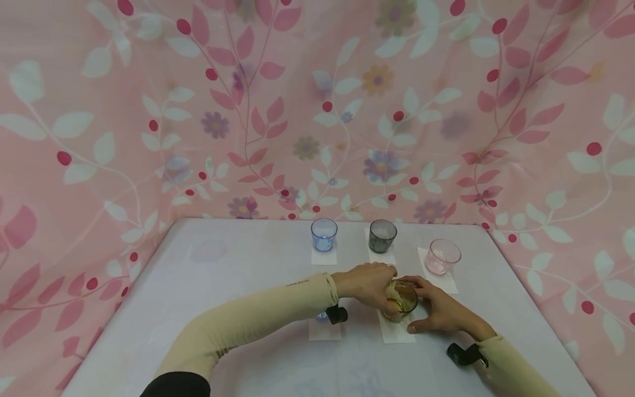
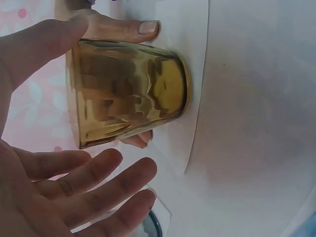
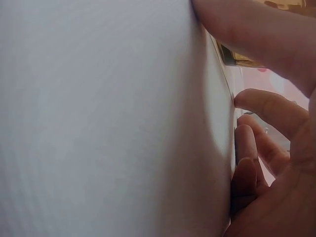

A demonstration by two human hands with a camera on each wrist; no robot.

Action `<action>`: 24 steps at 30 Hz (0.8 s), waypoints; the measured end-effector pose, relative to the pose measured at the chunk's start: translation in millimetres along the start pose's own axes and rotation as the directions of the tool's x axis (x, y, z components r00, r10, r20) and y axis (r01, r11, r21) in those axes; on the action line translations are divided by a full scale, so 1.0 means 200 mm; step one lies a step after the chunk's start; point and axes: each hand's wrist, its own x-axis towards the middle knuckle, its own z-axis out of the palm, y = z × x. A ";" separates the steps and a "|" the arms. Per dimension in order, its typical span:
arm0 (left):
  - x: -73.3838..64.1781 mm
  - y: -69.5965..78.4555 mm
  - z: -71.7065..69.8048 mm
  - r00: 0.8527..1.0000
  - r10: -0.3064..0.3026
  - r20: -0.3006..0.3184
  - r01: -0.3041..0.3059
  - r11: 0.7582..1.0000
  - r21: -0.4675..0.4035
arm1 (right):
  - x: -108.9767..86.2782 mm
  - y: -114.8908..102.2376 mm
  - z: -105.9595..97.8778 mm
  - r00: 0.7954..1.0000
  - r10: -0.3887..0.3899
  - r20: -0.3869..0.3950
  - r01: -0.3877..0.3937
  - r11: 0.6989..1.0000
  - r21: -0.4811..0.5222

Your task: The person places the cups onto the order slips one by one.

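An amber glass tumbler (image 1: 403, 298) stands upright on a white paper strip (image 1: 398, 332), between the two hands. My left hand (image 1: 368, 284) reaches over it from the left. In the left wrist view its thumb lies by the rim of the tumbler (image 2: 131, 94) and the loosely spread fingers (image 2: 116, 185) are just beside the wall. On the right side, my right hand (image 1: 444, 309) is spread around the tumbler, its index finger near the far rim. In the right wrist view the right thumb (image 3: 256, 37) rests at the table surface, apart from the glass.
Behind the hands stand a blue glass (image 1: 324, 236), a grey glass (image 1: 382, 237) and a pink glass (image 1: 443, 257), each on white paper. Another blue glass (image 1: 322, 316) is mostly hidden under the left forearm. A floral curtain (image 1: 307, 110) hangs beyond the white table (image 1: 238, 248).
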 end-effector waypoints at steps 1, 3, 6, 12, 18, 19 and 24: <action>-0.01 0.00 0.00 1.000 -0.001 -0.011 0.001 1.000 0.008 | 0.00 0.00 0.00 1.000 0.000 0.000 0.000 1.000 0.001; -0.03 -0.01 -0.02 0.999 0.005 -0.036 -0.004 1.000 0.010 | 0.00 0.00 0.00 1.000 -0.018 -0.009 0.018 1.000 -0.001; -0.10 -0.03 -0.06 0.996 0.010 -0.089 -0.011 1.000 -0.011 | 0.01 0.01 0.00 0.999 -0.031 -0.018 0.031 0.999 -0.008; -0.29 -0.18 -0.16 0.974 -0.012 -0.225 -0.026 0.986 -0.167 | 0.01 0.02 -0.01 1.000 -0.018 -0.017 0.018 1.000 -0.012; -0.51 -0.40 -0.22 0.906 -0.079 -0.415 -0.043 0.960 -0.278 | 0.01 0.04 -0.03 0.998 -0.056 -0.021 0.056 0.998 -0.006; -0.55 -0.44 -0.23 0.889 -0.088 -0.450 -0.049 0.957 -0.285 | 0.00 0.05 -0.04 0.997 -0.070 -0.025 0.069 0.998 -0.012; -0.72 -0.60 -0.25 0.796 -0.165 -0.582 -0.026 0.952 -0.306 | -0.01 0.03 -0.09 0.993 -0.117 -0.033 0.116 0.993 -0.023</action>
